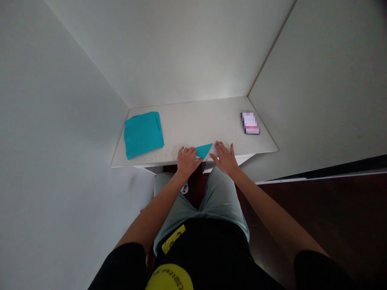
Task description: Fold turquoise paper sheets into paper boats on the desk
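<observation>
A small piece of turquoise paper (203,150), folded to a pointed triangle, lies at the front edge of the white tabletop. My left hand (186,160) is on its left end, with bent fingers on top and the thumb along the near edge; part of the paper is hidden under them. Just right of the paper's tip, my right hand (225,159) rests on the table edge with its fingers spread and nothing in it.
Larger folded turquoise sheets (143,135) lie on the left of the white table (193,117). A phone-like object (250,123), blurred by pixels, lies on the right. Walls enclose the table at the back and both sides. My legs are beneath its front edge.
</observation>
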`<state>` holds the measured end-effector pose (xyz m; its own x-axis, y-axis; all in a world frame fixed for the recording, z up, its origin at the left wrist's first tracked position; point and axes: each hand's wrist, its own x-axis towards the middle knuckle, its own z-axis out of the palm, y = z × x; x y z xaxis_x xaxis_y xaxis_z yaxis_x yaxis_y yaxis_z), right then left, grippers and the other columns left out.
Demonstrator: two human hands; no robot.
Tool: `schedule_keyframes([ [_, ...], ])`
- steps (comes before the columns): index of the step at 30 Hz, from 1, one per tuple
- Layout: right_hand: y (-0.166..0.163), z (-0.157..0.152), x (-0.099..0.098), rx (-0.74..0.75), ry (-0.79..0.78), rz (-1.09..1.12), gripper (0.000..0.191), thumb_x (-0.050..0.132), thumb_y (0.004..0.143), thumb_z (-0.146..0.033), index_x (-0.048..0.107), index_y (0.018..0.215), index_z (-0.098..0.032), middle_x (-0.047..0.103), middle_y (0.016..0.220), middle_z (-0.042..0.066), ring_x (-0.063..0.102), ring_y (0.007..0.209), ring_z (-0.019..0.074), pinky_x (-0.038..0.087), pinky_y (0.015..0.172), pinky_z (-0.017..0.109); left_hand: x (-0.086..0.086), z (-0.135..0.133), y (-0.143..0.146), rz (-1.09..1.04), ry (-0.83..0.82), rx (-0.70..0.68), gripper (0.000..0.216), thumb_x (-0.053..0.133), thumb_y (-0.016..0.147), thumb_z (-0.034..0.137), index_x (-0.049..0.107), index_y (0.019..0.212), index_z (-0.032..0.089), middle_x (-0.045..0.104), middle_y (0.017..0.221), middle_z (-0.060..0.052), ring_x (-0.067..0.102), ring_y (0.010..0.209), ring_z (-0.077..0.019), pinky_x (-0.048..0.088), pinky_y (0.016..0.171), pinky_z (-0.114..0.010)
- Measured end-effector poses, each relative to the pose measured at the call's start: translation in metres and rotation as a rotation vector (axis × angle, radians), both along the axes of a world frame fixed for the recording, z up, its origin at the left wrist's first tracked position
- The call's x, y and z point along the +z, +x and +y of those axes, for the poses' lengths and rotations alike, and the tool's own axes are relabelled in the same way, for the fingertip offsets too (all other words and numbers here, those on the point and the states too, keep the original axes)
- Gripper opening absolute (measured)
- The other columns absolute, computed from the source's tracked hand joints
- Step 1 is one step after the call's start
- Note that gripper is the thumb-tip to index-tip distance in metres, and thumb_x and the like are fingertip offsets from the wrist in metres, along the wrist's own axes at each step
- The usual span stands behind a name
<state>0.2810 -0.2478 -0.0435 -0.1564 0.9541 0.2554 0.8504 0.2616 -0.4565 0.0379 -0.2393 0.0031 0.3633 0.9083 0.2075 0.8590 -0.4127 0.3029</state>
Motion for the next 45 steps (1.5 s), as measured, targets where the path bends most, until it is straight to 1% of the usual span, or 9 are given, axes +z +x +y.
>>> schedule_keyframes([
  [3,0.001,0.0,-0.003,-0.095,0.063,0.149,0.067,0.042,0.113,-0.064,0.058,0.156,-0.015,0.055,0.167,0.025,0.049,0.16,0.0374,0.018,0.137,0.072,0.002,0.002,0.0,-0.124,-0.058,0.003,0.016,0.08,0.096,0.034,0.083,0.103,0.02,0.081,0.117,-0.017,0.07,0.118,-0.0375,0.033,0.129,-0.059],
  [5,0.001,0.004,-0.005,-0.135,0.109,0.278,0.066,0.046,0.111,-0.068,0.064,0.146,-0.016,0.061,0.158,0.025,0.055,0.152,0.0373,0.032,0.133,0.068,0.001,0.008,-0.007,-0.403,-0.179,0.063,0.013,0.081,0.094,0.031,0.079,0.086,0.022,0.082,0.105,-0.014,0.071,0.116,-0.035,0.034,0.129,-0.056],
  [7,-0.002,0.013,-0.006,-0.138,0.101,0.437,0.061,0.05,0.108,-0.069,0.066,0.139,-0.019,0.069,0.143,0.022,0.065,0.139,0.0359,0.046,0.124,0.063,-0.002,0.02,-0.015,-0.709,-0.32,0.151,0.021,0.083,0.093,0.036,0.075,0.08,0.022,0.081,0.096,-0.011,0.072,0.11,-0.0319,0.044,0.12,-0.051],
  [11,-0.026,0.043,-0.005,-0.007,-0.093,0.796,0.054,0.06,0.101,-0.065,0.065,0.136,-0.024,0.075,0.117,0.011,0.077,0.098,0.0266,0.061,0.101,0.051,-0.008,0.052,-0.022,-0.969,-0.455,0.205,0.037,0.081,0.093,0.055,0.072,0.104,0.02,0.078,0.086,-0.005,0.073,0.081,-0.0216,0.06,0.084,-0.037],
  [14,-0.05,0.064,-0.003,0.072,-0.181,0.969,0.053,0.07,0.092,-0.061,0.067,0.132,-0.026,0.076,0.109,0.006,0.077,0.083,0.0215,0.063,0.088,0.044,-0.011,0.066,-0.021,-1.057,-0.516,0.199,0.057,0.087,0.085,0.063,0.066,0.116,0.02,0.077,0.083,-0.002,0.071,0.072,-0.0174,0.06,0.073,-0.031],
  [18,-0.069,0.074,-0.001,0.128,-0.21,1.039,0.047,0.076,0.086,-0.057,0.071,0.121,-0.026,0.076,0.095,0.002,0.074,0.076,0.0193,0.063,0.081,0.039,-0.017,0.066,-0.022,-1.114,-0.572,0.197,0.064,0.09,0.079,0.067,0.063,0.113,0.02,0.077,0.084,-0.003,0.073,0.075,-0.0184,0.062,0.075,-0.033],
  [24,-0.067,0.07,-0.002,0.151,-0.231,1.094,0.048,0.08,0.084,-0.057,0.072,0.121,-0.026,0.076,0.086,0.0,0.073,0.073,0.0188,0.063,0.08,0.038,-0.022,0.065,-0.026,-1.12,-0.668,0.198,0.053,0.093,0.084,0.051,0.064,0.116,0.019,0.076,0.102,-0.006,0.075,0.082,-0.0171,0.065,0.076,-0.033],
  [32,-0.063,0.073,0.0,0.156,-0.247,1.115,0.057,0.083,0.079,-0.064,0.07,0.119,-0.026,0.073,0.084,-0.002,0.072,0.071,0.0185,0.064,0.077,0.039,-0.016,0.064,-0.029,-1.092,-0.734,0.168,0.078,0.091,0.09,0.037,0.055,0.157,0.024,0.074,0.095,0.0,0.074,0.075,-0.0138,0.064,0.067,-0.025],
  [45,-0.061,0.073,-0.001,0.17,-0.264,1.129,0.06,0.085,0.079,-0.06,0.07,0.126,-0.025,0.073,0.083,-0.001,0.068,0.071,0.0179,0.064,0.077,0.039,-0.012,0.065,-0.026,-1.08,-0.741,0.231,0.059,0.085,0.097,0.035,0.062,0.148,0.02,0.075,0.093,-0.001,0.075,0.075,-0.0144,0.064,0.064,-0.024],
])
